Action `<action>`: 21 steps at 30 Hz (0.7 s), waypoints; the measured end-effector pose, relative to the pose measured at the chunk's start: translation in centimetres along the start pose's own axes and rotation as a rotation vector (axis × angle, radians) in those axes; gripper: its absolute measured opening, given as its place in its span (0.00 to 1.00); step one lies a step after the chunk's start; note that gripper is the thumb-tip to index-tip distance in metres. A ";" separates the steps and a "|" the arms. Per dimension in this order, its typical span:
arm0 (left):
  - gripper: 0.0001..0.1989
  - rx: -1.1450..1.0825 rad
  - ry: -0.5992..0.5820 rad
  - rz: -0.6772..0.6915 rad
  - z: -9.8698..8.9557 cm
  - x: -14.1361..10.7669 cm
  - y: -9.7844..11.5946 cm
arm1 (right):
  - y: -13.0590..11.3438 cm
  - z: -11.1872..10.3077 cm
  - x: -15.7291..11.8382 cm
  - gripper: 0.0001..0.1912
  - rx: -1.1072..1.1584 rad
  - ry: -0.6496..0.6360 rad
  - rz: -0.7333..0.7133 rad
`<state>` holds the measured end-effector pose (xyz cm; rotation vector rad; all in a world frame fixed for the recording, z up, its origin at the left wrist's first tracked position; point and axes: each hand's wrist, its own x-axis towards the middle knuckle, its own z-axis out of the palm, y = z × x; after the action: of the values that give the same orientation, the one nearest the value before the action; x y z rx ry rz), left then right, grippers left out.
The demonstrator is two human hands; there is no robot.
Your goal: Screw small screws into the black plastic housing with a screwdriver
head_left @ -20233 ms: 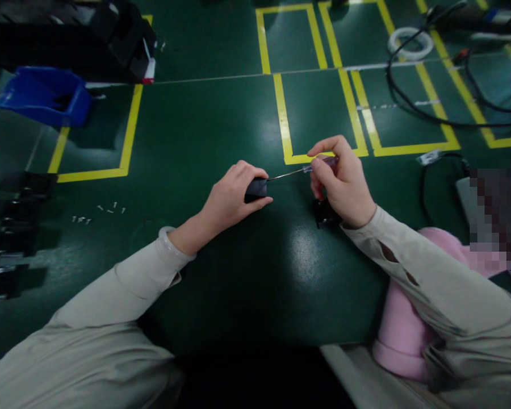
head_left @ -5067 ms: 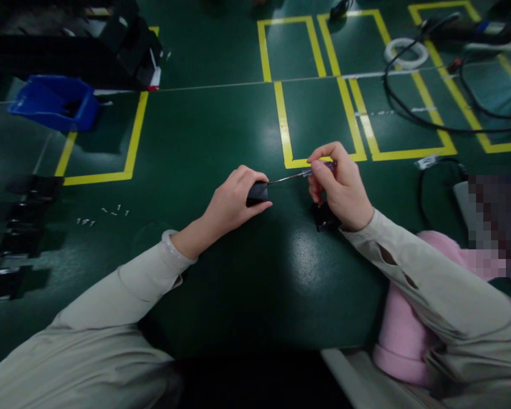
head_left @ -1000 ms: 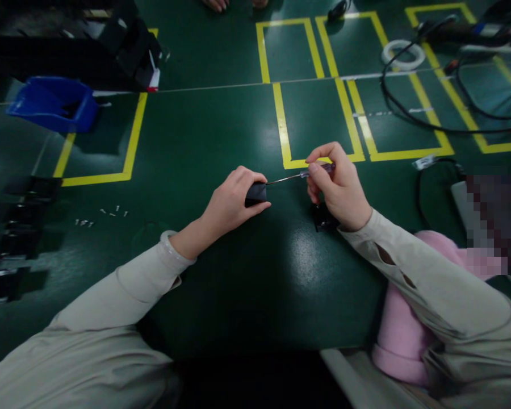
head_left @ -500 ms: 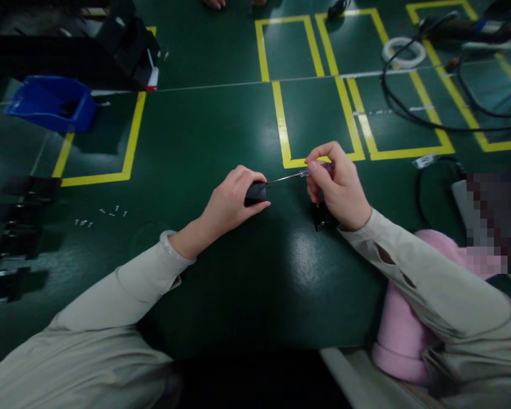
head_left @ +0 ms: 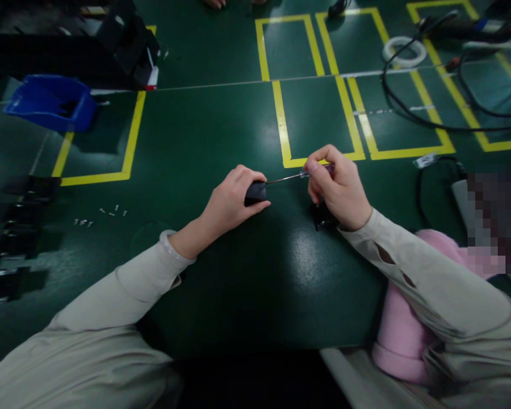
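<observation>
My left hand [head_left: 234, 196] grips a small black box-shaped part [head_left: 256, 193] between thumb and fingers, on or just above the green table. In my right hand [head_left: 334, 184] is a screwdriver [head_left: 303, 173] with a clear handle, pinched by thumb and fingertips. Its thin metal shaft points left, and the tip meets the right side of the black part near its upper edge. Whether the tip sits on a screw is too small to see. Partly beneath my right hand lies another black piece [head_left: 321, 217].
Several screws [head_left: 111, 213] lie loose at left, beside a row of black parts [head_left: 19, 233]. A blue bin [head_left: 53, 103] stands at the far left. White tape roll [head_left: 404, 52] and black cables [head_left: 392, 94] occupy the far right. Another person's hand [head_left: 215, 3] shows at the top edge.
The fingers of my right hand have shifted slightly on the screwdriver handle. My left hand and the black part have stayed in place.
</observation>
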<state>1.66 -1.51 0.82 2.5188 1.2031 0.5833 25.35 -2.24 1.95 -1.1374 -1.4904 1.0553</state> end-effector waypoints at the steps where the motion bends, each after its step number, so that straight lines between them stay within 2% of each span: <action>1: 0.18 -0.001 -0.002 -0.002 0.0 0.0 0.0 | 0.0 0.0 0.0 0.15 -0.007 0.001 -0.002; 9: 0.18 -0.004 0.004 0.007 0.0 0.1 -0.1 | 0.0 0.1 -0.1 0.11 0.045 -0.007 0.010; 21: 0.18 0.003 0.002 0.010 0.1 0.0 -0.1 | 0.1 0.1 -0.1 0.13 0.052 -0.003 0.000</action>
<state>1.62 -1.44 0.73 2.5284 1.1940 0.5865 25.29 -2.32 1.86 -1.0999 -1.4575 1.0900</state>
